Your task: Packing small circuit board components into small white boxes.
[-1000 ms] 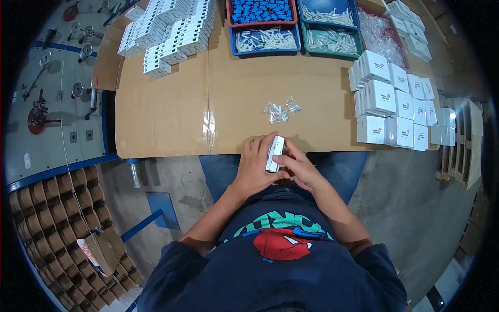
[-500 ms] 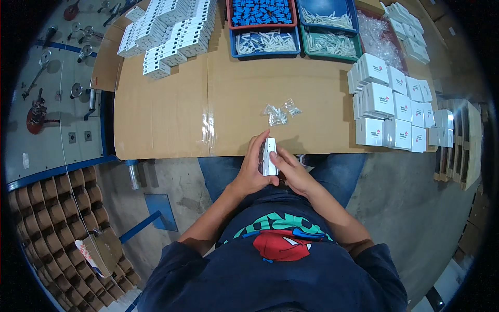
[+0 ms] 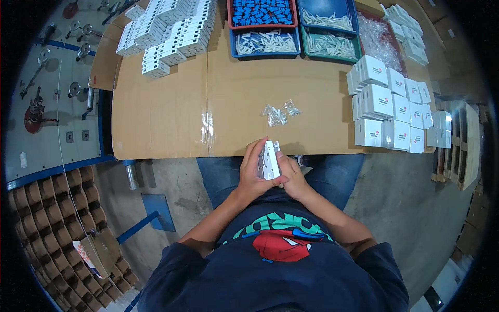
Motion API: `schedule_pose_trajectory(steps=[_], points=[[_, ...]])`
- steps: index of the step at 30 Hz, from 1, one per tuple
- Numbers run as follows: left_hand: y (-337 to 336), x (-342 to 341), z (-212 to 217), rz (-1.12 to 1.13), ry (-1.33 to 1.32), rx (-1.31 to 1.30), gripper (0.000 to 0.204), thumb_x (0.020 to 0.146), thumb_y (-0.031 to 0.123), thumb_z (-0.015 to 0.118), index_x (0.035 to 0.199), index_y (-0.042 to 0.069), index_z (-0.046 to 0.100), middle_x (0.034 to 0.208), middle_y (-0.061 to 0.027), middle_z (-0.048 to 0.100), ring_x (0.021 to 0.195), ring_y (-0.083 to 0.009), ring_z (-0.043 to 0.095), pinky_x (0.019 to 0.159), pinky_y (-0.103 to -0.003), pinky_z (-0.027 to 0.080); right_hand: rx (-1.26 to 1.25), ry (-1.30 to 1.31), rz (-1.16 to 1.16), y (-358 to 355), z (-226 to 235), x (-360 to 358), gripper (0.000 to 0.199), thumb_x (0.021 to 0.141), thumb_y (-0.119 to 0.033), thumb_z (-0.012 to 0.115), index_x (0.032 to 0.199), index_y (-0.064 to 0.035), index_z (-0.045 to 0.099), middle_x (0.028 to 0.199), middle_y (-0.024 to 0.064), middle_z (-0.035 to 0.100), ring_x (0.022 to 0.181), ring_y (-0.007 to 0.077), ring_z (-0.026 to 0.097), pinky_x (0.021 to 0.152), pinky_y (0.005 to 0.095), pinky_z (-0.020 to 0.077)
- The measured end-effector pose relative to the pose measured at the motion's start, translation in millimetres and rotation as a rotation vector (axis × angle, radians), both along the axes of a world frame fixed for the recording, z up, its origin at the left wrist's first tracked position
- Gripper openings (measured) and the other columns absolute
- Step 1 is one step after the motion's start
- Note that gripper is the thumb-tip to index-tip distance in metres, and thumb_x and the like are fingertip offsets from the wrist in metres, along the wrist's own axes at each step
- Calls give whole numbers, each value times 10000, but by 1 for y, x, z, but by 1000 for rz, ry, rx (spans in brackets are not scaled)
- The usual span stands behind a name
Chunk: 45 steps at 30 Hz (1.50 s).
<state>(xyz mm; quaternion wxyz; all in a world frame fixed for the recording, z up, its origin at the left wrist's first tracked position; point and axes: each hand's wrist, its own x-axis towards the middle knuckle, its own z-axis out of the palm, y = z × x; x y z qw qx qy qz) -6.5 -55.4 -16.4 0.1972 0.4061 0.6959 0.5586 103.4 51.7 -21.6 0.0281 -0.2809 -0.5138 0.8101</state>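
Note:
Just past the table's near edge, over my lap, both hands hold a small white plastic box, seen edge-on (image 3: pixel 270 165). My left hand (image 3: pixel 252 170) is closed round its left side, with the thumb across the near end. My right hand (image 3: pixel 294 179) grips its right side, where a second white edge shows slightly apart from the main part. The palms hide most of the box. Beyond the hands, small clear plastic bags (image 3: pixel 276 116) with white parts inside lie on the cardboard-covered table (image 3: pixel 161 117).
At the back stand a red tray (image 3: pixel 296 15) of blue parts, blue trays (image 3: pixel 266 54) and a green tray (image 3: pixel 332 58) of white pieces. White housings (image 3: pixel 179 41) are stacked at far left, white boxes (image 3: pixel 378 101) at right. A wooden pallet (image 3: pixel 470 145) stands beyond.
The white box has tilted in my hands, showing more of its left face and a separate edge at right. My right thumb and fingers have shifted along its side.

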Motion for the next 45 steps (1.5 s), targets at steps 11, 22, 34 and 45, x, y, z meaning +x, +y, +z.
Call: schedule_pose_trajectory(steps=[11,22,34,45], points=[[5,14,-21,116,-261,190,1049,649,435,922,1416,-71,416,1347,-180,487,1225,-268,535,1037,-377,446,-109,-14,-133,-7,-5,-7,476,1066,-375,390,1249,24,573,1135,108,635,1030,180,586,926,309,456],[52,-14,-68,338,-477,355,651,972,309,620,1472,-24,371,1330,-146,554,1218,-228,543,1056,-355,414,-231,-234,-364,37,-5,-27,531,1040,-461,364,1440,-116,417,1117,108,608,961,203,647,778,403,570],[80,-37,-35,205,-1305,393,732,1017,610,282,1389,18,498,1194,-163,656,1070,-286,651,959,-430,520,117,-230,-163,75,-13,-31,205,873,-276,735,965,-130,624,977,55,592,890,208,619,722,336,538],[72,-41,-51,325,-1275,312,763,1002,655,305,1354,17,534,1197,-154,664,1108,-280,635,1010,-408,478,921,-61,-285,66,-16,-44,190,812,-175,760,944,-55,694,1137,148,545,1082,336,557,908,389,475]])
